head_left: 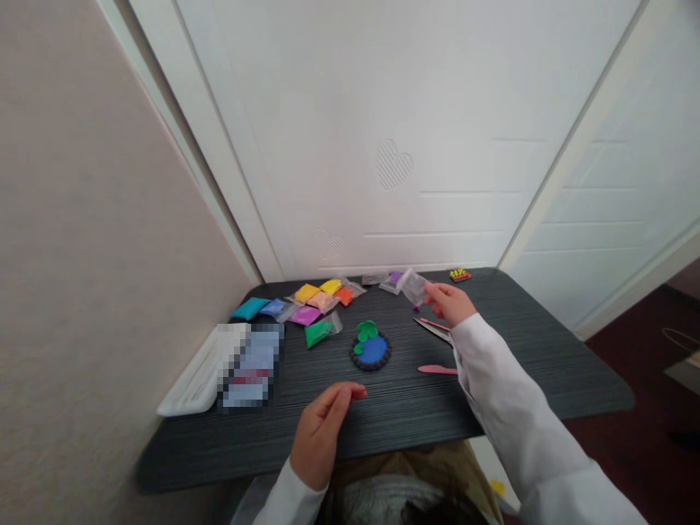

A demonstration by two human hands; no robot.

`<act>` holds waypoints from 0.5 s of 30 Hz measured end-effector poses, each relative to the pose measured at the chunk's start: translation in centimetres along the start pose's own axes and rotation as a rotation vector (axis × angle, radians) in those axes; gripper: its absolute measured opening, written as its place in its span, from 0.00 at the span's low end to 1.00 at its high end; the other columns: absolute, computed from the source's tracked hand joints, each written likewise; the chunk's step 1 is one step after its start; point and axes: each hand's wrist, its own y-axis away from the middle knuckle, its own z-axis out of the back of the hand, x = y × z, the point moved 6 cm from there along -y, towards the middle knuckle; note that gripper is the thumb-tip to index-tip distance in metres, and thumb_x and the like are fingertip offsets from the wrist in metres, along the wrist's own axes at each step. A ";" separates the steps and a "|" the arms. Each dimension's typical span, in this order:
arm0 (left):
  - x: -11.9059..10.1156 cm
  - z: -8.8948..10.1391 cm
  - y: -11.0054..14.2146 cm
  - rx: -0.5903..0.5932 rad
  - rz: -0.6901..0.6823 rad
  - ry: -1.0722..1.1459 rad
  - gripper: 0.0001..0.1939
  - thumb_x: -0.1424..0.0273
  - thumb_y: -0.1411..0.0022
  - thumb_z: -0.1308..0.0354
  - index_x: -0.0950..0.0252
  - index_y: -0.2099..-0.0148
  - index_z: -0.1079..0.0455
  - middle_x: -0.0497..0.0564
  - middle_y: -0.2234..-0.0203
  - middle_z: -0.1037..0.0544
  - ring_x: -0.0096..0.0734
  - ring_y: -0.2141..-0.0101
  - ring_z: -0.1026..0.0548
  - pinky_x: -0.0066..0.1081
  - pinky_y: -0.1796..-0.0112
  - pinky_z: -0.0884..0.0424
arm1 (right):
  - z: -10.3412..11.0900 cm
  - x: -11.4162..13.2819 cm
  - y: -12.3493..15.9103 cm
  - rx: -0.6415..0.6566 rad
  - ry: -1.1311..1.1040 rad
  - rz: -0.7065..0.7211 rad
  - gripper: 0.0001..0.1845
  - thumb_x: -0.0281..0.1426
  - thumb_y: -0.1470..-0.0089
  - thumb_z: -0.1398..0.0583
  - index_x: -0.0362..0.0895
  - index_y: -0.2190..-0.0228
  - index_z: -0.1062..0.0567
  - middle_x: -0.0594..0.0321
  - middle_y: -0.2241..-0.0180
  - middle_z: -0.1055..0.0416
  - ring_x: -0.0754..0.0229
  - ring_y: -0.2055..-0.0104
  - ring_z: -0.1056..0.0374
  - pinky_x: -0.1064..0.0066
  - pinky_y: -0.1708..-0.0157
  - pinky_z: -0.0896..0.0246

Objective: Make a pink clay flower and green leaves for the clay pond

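Note:
My right hand reaches to the back right of the table and pinches a clear plastic bag. A small purple piece lies just below the bag. Near the front edge my left hand is closed, thumb against the fingers; whatever is in it, if anything, is hidden. Between the hands sits a round clay piece, blue in the middle with a dark beaded rim. Green clay leaves stand at its back left edge.
Bags of coloured clay lie in a group at the back left, with a green one nearest. Scissors and a pink tool lie by my right sleeve. A white tray is at left. A small colourful block sits far right.

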 end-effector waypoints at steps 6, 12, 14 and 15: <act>0.9 0.6 0.1 -0.022 0.024 -0.011 0.13 0.65 0.44 0.53 0.64 0.68 0.29 0.49 0.71 0.25 0.30 0.66 0.30 0.27 0.62 0.36 | 0.2 0.2 -3.3 -0.082 -0.218 -0.014 0.02 0.24 0.60 0.44 0.42 0.78 0.32 0.66 0.79 0.33 0.73 0.83 0.42 0.79 0.84 0.43; 2.6 0.8 -0.2 -0.047 0.066 0.097 0.13 0.64 0.44 0.53 0.65 0.68 0.29 0.50 0.71 0.25 0.29 0.67 0.30 0.28 0.62 0.36 | -0.5 1.4 1.9 0.097 -0.351 0.006 0.09 0.21 0.60 0.41 0.40 0.72 0.29 0.59 0.67 0.29 0.66 0.63 0.33 0.77 0.63 0.36; 3.0 0.5 -0.3 -0.043 0.073 0.135 0.13 0.64 0.44 0.53 0.65 0.68 0.29 0.50 0.72 0.25 0.29 0.67 0.30 0.28 0.62 0.35 | -1.2 1.9 3.8 0.199 -0.368 -0.002 0.10 0.24 0.57 0.41 0.40 0.68 0.30 0.58 0.67 0.29 0.67 0.66 0.32 0.79 0.67 0.35; 3.1 0.5 -0.3 -0.046 0.076 0.149 0.13 0.64 0.44 0.53 0.65 0.68 0.30 0.50 0.72 0.25 0.29 0.67 0.30 0.28 0.63 0.35 | -1.7 2.0 4.6 0.247 -0.353 -0.021 0.10 0.26 0.56 0.41 0.41 0.67 0.30 0.59 0.68 0.28 0.69 0.71 0.32 0.81 0.71 0.34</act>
